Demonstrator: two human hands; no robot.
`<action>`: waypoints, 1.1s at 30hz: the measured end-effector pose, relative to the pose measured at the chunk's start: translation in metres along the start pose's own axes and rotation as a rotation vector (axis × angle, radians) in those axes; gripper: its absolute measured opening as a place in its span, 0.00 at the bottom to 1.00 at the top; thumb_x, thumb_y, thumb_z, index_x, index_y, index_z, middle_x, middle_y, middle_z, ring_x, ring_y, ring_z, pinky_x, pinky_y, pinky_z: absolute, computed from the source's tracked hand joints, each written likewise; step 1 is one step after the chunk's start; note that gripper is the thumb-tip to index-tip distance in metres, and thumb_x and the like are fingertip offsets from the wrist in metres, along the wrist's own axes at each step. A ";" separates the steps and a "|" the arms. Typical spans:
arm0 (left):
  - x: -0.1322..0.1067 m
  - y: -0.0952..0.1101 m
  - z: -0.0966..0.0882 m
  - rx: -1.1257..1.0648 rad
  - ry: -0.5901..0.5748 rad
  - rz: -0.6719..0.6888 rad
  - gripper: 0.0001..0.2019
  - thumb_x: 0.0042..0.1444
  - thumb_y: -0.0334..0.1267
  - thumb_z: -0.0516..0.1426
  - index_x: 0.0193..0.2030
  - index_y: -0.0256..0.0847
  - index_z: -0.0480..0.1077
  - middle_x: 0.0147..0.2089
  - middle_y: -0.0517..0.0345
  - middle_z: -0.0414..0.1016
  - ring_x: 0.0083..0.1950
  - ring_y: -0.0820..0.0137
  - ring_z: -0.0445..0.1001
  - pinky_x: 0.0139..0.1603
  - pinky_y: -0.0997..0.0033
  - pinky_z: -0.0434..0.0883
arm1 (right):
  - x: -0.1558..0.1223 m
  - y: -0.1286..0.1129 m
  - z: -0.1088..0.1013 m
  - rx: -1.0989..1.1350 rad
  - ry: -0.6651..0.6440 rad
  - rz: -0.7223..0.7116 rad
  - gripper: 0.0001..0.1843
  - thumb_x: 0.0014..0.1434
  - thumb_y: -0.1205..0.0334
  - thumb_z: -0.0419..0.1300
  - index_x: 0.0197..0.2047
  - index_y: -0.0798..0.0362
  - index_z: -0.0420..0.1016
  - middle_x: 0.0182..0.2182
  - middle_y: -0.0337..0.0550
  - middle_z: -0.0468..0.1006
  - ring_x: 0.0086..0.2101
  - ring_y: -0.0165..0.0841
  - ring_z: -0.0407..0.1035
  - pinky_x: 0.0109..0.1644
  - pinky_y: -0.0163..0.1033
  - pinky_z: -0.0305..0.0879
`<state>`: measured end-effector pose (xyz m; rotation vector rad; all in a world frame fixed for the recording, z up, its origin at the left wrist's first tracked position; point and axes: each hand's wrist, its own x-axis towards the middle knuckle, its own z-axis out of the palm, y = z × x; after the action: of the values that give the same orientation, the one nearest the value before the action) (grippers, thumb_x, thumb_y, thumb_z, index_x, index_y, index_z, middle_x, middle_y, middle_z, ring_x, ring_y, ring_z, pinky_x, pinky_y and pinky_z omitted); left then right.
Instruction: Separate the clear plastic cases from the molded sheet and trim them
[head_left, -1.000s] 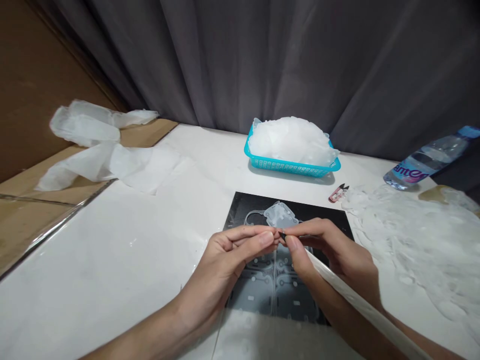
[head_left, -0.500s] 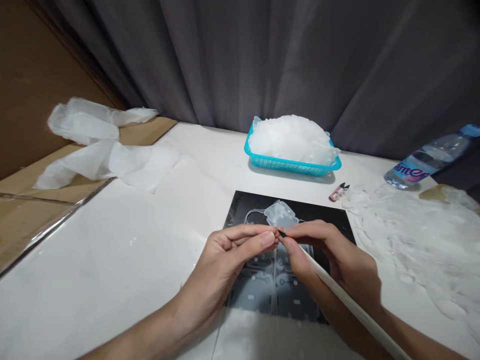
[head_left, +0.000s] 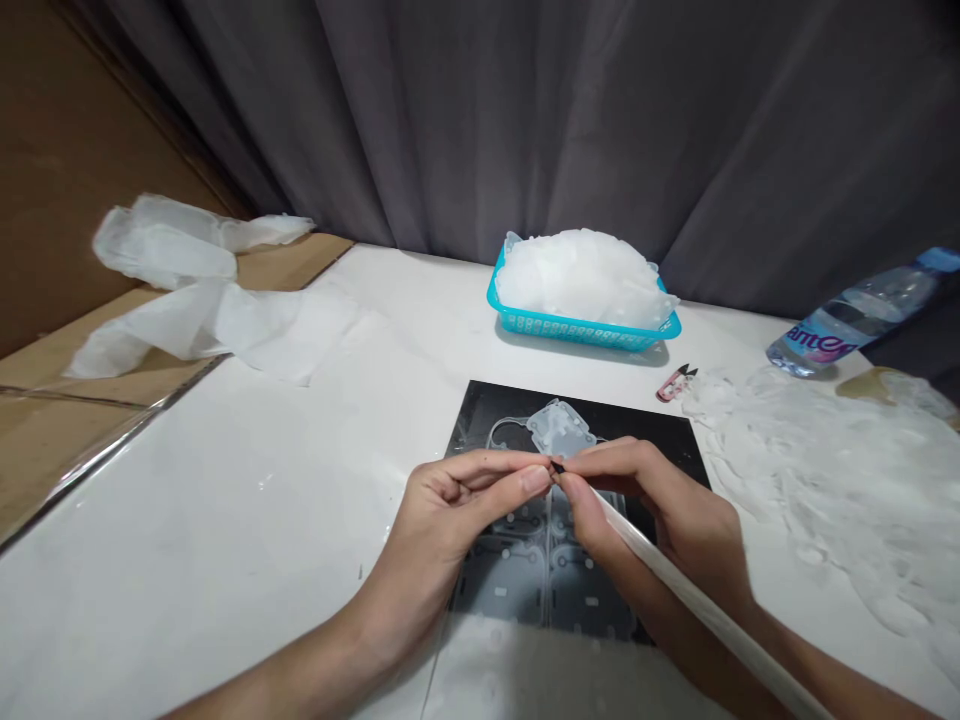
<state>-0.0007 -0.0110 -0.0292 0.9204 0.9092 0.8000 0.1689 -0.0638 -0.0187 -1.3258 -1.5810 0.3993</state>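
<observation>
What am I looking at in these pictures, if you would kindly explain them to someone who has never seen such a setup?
There is no machine here: you see a person's bare left hand and right hand. One camera, worn on the head, looks forward and down at them.

The right hand holds a long white stick with a dark tip, which meets the left hand's fingertips. Whether the left fingers pinch something small is hidden.

Beneath is a black board with clear patterned sheets. On the white table beyond stands a blue basket heaped with white material; towards the right are a bottle and crumpled film.
</observation>
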 end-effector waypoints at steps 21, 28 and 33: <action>0.000 0.002 0.001 -0.040 -0.030 -0.072 0.08 0.58 0.43 0.69 0.40 0.43 0.85 0.42 0.53 0.87 0.49 0.64 0.82 0.52 0.72 0.73 | 0.014 -0.001 -0.010 0.202 -0.112 0.217 0.06 0.59 0.70 0.65 0.36 0.48 0.79 0.32 0.33 0.84 0.32 0.28 0.79 0.38 0.30 0.74; -0.001 0.008 0.005 -0.165 -0.064 -0.085 0.09 0.63 0.44 0.66 0.38 0.41 0.80 0.44 0.54 0.84 0.50 0.68 0.79 0.56 0.74 0.71 | 0.013 -0.003 -0.009 0.229 -0.048 0.218 0.04 0.59 0.68 0.66 0.35 0.49 0.79 0.32 0.36 0.84 0.33 0.30 0.81 0.37 0.31 0.76; 0.000 0.008 0.005 -0.196 -0.043 -0.080 0.13 0.55 0.41 0.72 0.29 0.40 0.74 0.31 0.63 0.78 0.35 0.76 0.74 0.40 0.83 0.70 | 0.009 -0.003 -0.005 0.178 0.039 0.219 0.01 0.60 0.65 0.66 0.36 0.48 0.79 0.30 0.37 0.84 0.31 0.31 0.80 0.37 0.33 0.78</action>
<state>0.0022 -0.0090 -0.0208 0.7225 0.8095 0.7826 0.1722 -0.0584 -0.0104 -1.3635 -1.3389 0.6306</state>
